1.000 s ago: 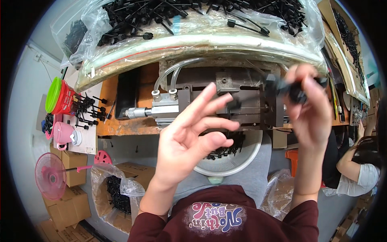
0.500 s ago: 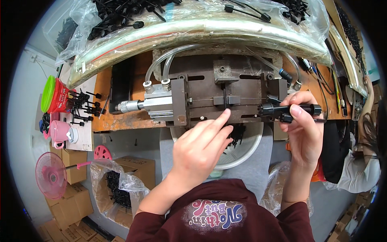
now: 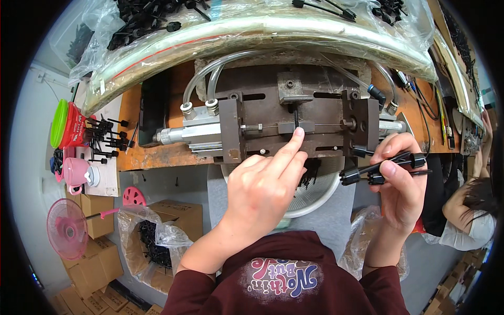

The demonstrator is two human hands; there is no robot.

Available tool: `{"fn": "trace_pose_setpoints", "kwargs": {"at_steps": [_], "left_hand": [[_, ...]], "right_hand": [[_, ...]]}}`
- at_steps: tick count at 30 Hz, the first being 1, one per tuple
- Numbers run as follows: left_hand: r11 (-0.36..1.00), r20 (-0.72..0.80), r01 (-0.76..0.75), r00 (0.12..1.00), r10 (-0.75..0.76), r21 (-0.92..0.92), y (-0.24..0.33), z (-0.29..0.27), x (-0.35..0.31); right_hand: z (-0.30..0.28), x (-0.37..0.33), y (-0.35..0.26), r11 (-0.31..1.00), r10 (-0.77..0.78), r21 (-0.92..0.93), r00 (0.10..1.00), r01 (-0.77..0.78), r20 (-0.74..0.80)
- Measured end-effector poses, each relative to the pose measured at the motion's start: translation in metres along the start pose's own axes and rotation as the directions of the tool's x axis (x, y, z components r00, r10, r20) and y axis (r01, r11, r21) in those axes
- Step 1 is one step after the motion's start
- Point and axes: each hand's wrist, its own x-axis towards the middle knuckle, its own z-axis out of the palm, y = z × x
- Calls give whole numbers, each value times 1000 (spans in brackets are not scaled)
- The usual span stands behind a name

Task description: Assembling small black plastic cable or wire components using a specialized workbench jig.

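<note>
My left hand [image 3: 268, 191] is over the front of a brown metal fixture [image 3: 320, 149]. Its index finger is stretched out, and the tip touches the lower end of a thin black rod [image 3: 296, 115] between two small metal blocks in the middle. The other fingers of that hand are bent, and its thumb is hidden. To the right of the fixture, my right hand [image 3: 401, 184] grips several black plastic rods [image 3: 353, 176] with thick ribbed ends, which point in different directions.
Silver cylinders [image 3: 202, 137] with clear hoses flank the fixture. Below it is a white basket [image 3: 320, 202] holding black parts. A plastic-covered ledge [image 3: 262, 31] bears heaps of black rods. At left are a pink cup [image 3: 75, 172] and a fan [image 3: 66, 228]. Another person [image 3: 470, 210] sits at right.
My right hand has moved slightly down and right with the black rods, uncovering the right cylinder. The left rod with its nut reaches farther inward. My left index fingertip stays at the middle blocks.
</note>
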Motion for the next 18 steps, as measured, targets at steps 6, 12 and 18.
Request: {"fn": "trace_pose_setpoints", "kwargs": {"at_steps": [6,12,18], "left_hand": [[905,-111,-94,992,52,-415,16,-22,3],[872,-136,-139,987,84,-469,14,-35,-9],[989,-166,-33,986,9,-141,5,-11,-9]], "right_hand": [[3,-1,6,986,160,-50,985,-157,59],[13,-2,7,989,126,-86,992,-124,19],[13,-14,11,956,-129,-275,988,101,-86]]}}
